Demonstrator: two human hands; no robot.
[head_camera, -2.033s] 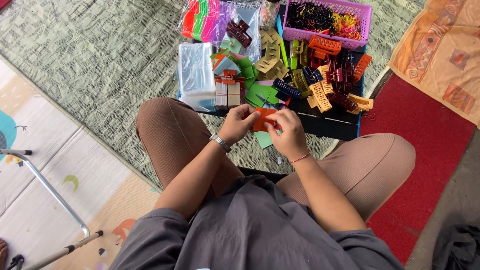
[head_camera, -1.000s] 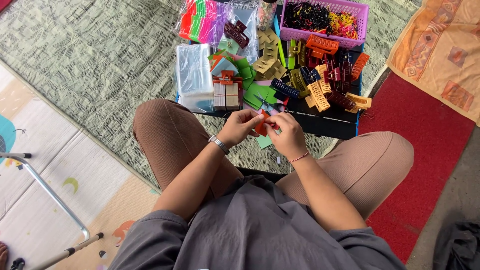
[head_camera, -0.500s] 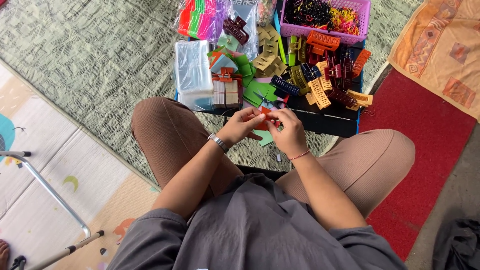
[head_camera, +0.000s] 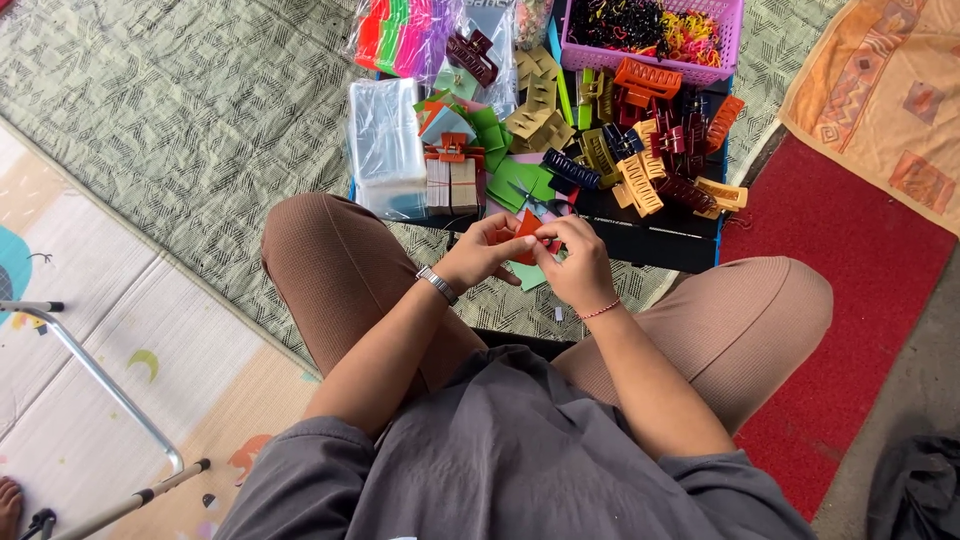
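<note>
My left hand (head_camera: 482, 256) and my right hand (head_camera: 574, 262) meet in front of my knees and both pinch a small orange-red hair claw clip (head_camera: 526, 232). A green card (head_camera: 527, 274) shows just under the hands. Just beyond them a black tray (head_camera: 650, 238) carries several claw clips (head_camera: 640, 150) in orange, olive, dark red, navy and tan, plus green cards (head_camera: 520, 180). I wear a metal watch on the left wrist and a red thread on the right.
A stack of clear plastic bags (head_camera: 385, 145) lies left of the tray. A purple basket (head_camera: 655, 35) of hair ties stands at the back, beside bright packets (head_camera: 400, 35). A red mat (head_camera: 850, 290) lies right, a metal frame (head_camera: 100, 400) lower left.
My hands have stayed together in front of my knees, turning the orange clip between the fingers. The view has shifted slightly; nothing on the tray has moved.
</note>
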